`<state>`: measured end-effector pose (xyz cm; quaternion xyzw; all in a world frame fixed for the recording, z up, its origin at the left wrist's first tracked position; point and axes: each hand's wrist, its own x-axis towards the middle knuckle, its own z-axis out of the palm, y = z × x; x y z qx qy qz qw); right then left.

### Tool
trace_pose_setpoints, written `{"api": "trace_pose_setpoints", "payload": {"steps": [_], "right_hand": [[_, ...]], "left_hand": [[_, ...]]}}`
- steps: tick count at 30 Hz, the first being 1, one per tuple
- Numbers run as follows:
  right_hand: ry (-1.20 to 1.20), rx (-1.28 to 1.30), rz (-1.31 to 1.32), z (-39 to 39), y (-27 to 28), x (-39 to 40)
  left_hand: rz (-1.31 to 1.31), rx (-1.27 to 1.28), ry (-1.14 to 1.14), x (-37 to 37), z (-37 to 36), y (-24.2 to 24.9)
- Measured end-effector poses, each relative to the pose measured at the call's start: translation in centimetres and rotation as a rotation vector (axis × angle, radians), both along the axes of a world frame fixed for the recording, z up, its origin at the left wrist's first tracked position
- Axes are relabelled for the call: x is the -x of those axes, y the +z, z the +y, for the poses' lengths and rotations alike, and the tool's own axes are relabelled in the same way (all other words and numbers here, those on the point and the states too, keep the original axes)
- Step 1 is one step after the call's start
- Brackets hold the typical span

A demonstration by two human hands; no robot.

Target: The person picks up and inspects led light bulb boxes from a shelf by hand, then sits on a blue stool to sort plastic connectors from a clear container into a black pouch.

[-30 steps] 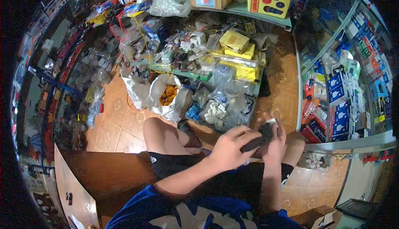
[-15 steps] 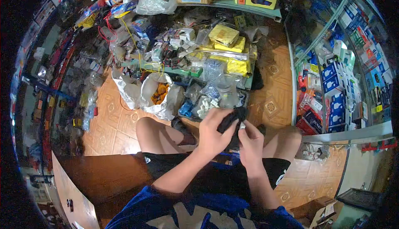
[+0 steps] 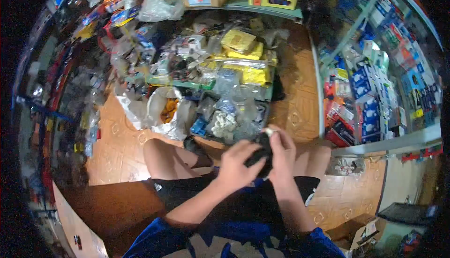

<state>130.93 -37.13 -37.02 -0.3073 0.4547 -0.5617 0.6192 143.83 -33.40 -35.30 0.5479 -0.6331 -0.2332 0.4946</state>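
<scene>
My left hand (image 3: 238, 163) is closed round a dark black bundle (image 3: 264, 154), held above my lap. The bundle is blurred, and I cannot make out whether it is cord or cloth. On its other side, my right hand (image 3: 282, 156) is closed against it. A small white piece (image 3: 268, 131) shows at the right hand's fingertips, pinched at the bundle's upper end. Beyond the hands, a tray holds white small parts (image 3: 224, 124) and clear plastic bags (image 3: 253, 110). To its left stands a white sack (image 3: 180, 122) with orange pieces (image 3: 169, 110) inside.
Yellow packets (image 3: 243, 47) and mixed goods lie on a low green-edged shelf ahead. A glass cabinet (image 3: 365, 89) with boxed goods stands right; crowded shelves line the left. A brown wooden surface (image 3: 110, 202) is at lower left, and a cardboard box (image 3: 361, 234) at lower right.
The view has shifted, so the surroundings sit further left. Both hands have come lower and closer to my body with the black bundle; the white piece has moved to the bundle's upper end.
</scene>
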Motion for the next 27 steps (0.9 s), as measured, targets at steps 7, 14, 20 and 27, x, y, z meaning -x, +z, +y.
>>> {"api": "trace_pose_setpoints", "payload": {"steps": [7, 14, 20, 27], "right_hand": [[0.241, 0.211, 0.165, -0.1, 0.3, -0.2], [0.437, 0.381, 0.42, -0.2, 0.2, 0.7], [0.342, 0.443, 0.728, 0.1, 3.3, 0.2], [0.325, 0.451, 0.497, -0.3, 3.6, 0.5]], "left_hand": [[-0.001, 0.031, 0.095, -1.9, -1.0, 0.5], [0.058, 0.036, 0.208, -3.1, -3.0, 1.5], [-0.039, 0.074, 0.097, -3.9, -3.7, 1.1], [0.029, 0.142, 0.062, -3.4, -2.4, 1.6]]}}
